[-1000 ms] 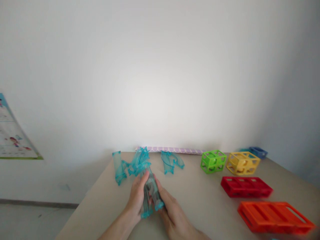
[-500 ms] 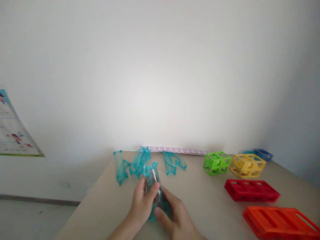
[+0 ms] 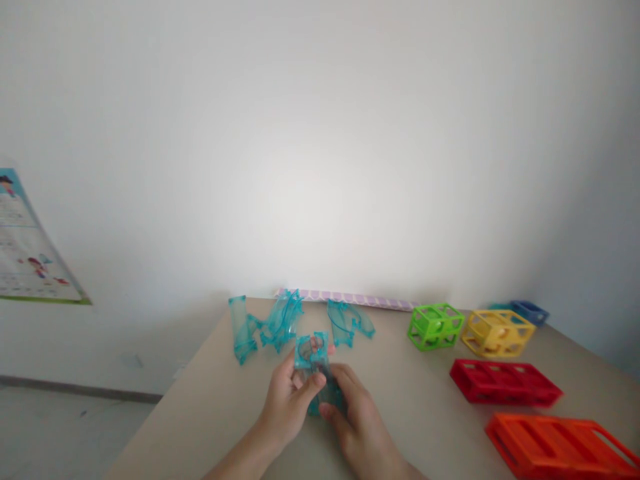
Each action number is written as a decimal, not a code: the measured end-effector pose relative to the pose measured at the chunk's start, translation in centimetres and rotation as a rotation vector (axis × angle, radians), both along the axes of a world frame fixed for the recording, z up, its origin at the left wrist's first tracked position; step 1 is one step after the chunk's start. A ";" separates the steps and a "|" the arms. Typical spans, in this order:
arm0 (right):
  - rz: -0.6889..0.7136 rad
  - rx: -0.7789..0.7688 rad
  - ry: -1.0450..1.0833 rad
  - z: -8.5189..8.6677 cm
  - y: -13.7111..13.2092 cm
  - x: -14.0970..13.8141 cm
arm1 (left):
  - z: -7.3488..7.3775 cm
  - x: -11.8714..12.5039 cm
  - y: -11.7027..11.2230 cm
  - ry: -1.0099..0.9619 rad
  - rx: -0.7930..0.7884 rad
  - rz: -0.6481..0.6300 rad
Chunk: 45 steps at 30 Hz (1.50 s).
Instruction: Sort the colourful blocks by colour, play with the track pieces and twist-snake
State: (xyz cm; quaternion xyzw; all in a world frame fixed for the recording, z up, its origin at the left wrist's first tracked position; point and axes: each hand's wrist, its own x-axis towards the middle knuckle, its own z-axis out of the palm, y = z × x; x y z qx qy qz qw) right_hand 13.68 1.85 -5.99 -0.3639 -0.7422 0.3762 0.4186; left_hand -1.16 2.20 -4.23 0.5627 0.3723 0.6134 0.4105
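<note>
Between my two hands is a see-through teal plastic track piece (image 3: 313,353), held above the table with its end frame tipped up towards me. My left hand (image 3: 290,400) grips its left side, thumb across the front. On the lower right side, my right hand (image 3: 357,413) has its fingers and thumb closed round it. My fingers hide part of the piece, and I cannot tell whether it is one part or several stacked. Beyond my hands lie more teal pieces: a straight one (image 3: 242,330), a tangled pile (image 3: 283,320) and a curved group (image 3: 343,321).
On the right stand a green frame block (image 3: 435,327), a yellow frame block (image 3: 499,332), a red frame block (image 3: 505,382) and an orange frame block (image 3: 563,443). A blue block (image 3: 530,312) is at the back corner. A purple patterned strip (image 3: 345,298) lies along the wall.
The teal piece in my hands has tilted, so its end frame now faces me more. Both hands still hold it, with fingers slightly shifted. The blocks have not moved.
</note>
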 end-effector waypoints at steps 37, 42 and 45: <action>0.064 -0.060 -0.083 1.0 -0.4 0.0 | 0.6 -0.6 -1.1 -0.010 -0.072 -0.184; -0.034 -0.053 -0.082 0.7 -0.3 -0.1 | 0.2 -0.3 -0.7 -0.060 -0.044 -0.076; -0.115 -0.081 -0.088 0.5 -0.1 -0.1 | -0.1 -0.1 -0.1 -0.054 -0.027 0.052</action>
